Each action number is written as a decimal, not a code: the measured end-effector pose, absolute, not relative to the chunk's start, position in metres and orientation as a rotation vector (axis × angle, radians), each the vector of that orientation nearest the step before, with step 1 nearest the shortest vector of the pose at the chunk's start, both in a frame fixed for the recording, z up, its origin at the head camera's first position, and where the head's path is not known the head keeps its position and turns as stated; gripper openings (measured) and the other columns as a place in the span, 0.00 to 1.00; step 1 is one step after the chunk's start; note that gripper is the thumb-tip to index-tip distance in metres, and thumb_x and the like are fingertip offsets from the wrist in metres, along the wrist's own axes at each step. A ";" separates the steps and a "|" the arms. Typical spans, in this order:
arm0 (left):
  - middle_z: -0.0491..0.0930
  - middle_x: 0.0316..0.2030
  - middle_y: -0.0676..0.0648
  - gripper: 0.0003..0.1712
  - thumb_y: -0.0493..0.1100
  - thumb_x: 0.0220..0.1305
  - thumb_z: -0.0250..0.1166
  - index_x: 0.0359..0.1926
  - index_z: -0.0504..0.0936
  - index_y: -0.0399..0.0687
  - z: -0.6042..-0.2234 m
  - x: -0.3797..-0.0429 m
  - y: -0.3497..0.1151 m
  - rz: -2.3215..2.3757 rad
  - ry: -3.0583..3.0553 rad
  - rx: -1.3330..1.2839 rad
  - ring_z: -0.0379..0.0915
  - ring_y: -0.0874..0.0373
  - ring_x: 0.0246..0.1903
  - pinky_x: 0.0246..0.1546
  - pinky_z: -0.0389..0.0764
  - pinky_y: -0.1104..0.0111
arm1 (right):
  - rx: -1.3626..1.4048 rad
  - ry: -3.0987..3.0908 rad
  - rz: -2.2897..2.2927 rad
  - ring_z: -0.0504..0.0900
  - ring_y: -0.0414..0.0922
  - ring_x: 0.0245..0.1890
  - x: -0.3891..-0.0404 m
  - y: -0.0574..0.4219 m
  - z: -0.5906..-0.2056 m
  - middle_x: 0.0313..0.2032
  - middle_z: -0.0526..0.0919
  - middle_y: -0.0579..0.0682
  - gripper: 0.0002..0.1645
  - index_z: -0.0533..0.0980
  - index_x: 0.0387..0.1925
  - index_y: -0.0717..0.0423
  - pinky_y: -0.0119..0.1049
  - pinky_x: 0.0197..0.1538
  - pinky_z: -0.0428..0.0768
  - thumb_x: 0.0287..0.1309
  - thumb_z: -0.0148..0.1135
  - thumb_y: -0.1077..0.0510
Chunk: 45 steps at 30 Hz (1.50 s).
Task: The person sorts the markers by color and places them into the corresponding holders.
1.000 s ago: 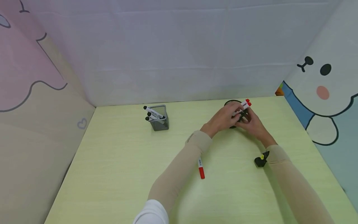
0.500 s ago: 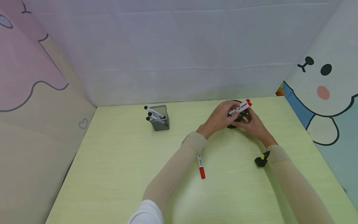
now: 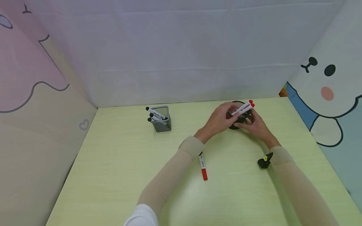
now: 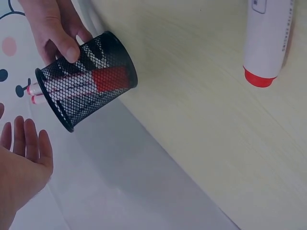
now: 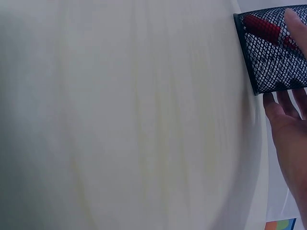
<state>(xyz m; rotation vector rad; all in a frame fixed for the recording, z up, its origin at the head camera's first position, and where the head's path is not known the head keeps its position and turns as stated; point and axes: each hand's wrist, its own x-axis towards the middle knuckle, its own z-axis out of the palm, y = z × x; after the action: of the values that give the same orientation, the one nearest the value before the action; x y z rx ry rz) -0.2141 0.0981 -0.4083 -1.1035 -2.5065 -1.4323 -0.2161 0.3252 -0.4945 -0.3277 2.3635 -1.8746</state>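
A black mesh pen holder [image 4: 96,103] stands upright at the back right of the table, and two white markers [image 3: 243,108] with red ends lean inside it. Through the mesh their red caps [image 4: 111,78] show near the base. My right hand [image 3: 256,126] grips the holder from the right, with the thumb across its front. My left hand [image 3: 217,118] is beside the holder's left side. In the left wrist view its fingers [image 4: 31,139] extend loosely, apart from the holder. Another red-capped marker [image 3: 203,169] lies on the table below the left forearm.
A grey mesh pen holder [image 3: 162,125] with several black-tipped markers [image 3: 155,113] stands at the back left of the table [image 3: 127,163]. A white cloth backdrop [image 3: 181,53] rises behind the table. A small black device [image 3: 264,161] is on my right wrist.
My left hand has let go of the markers and drawn back slightly left. The markers stay leaning in the holder. My right hand keeps its grip in place.
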 end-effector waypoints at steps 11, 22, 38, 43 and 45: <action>0.81 0.43 0.49 0.14 0.39 0.74 0.63 0.56 0.80 0.41 -0.405 -0.203 0.085 -1.526 -2.465 -0.981 0.76 0.61 0.41 0.45 0.79 0.67 | -0.295 2.380 -1.865 0.58 0.51 0.76 -0.220 0.326 -0.498 0.72 0.61 0.49 0.54 0.51 0.79 0.51 0.31 0.69 0.66 0.60 0.73 0.64; 0.83 0.44 0.48 0.14 0.39 0.73 0.64 0.56 0.80 0.42 -0.406 -0.192 0.072 -1.577 -2.488 -0.838 0.76 0.61 0.44 0.47 0.82 0.59 | -0.286 2.393 -1.866 0.59 0.52 0.76 -0.220 0.325 -0.499 0.71 0.63 0.50 0.54 0.52 0.78 0.52 0.34 0.70 0.66 0.59 0.75 0.64; 0.82 0.42 0.48 0.13 0.39 0.72 0.65 0.54 0.80 0.41 -0.412 -0.172 0.051 -1.663 -2.453 -0.697 0.78 0.62 0.41 0.41 0.80 0.76 | -0.276 2.358 -1.907 0.61 0.50 0.74 -0.217 0.324 -0.496 0.70 0.64 0.51 0.54 0.53 0.78 0.52 0.34 0.70 0.66 0.58 0.75 0.66; 0.82 0.43 0.46 0.14 0.39 0.73 0.65 0.55 0.80 0.40 -0.412 -0.165 0.044 -1.680 -2.482 -0.650 0.79 0.59 0.43 0.42 0.80 0.75 | -0.264 2.350 -1.893 0.59 0.50 0.76 -0.215 0.324 -0.494 0.72 0.62 0.50 0.55 0.51 0.79 0.50 0.35 0.71 0.65 0.59 0.74 0.65; 0.82 0.43 0.45 0.14 0.39 0.72 0.65 0.55 0.80 0.40 -0.412 -0.162 0.042 -1.683 -2.489 -0.640 0.79 0.58 0.43 0.42 0.81 0.74 | -0.266 2.347 -1.887 0.58 0.50 0.77 -0.215 0.324 -0.494 0.72 0.61 0.50 0.56 0.50 0.79 0.49 0.35 0.71 0.65 0.60 0.74 0.65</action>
<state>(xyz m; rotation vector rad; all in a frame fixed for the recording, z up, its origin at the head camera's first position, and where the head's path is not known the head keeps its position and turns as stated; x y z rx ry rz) -0.1621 0.0415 -0.4122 -0.6403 -2.4891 -1.6829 -0.2152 0.3243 -0.4943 -0.2661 2.3473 -1.8873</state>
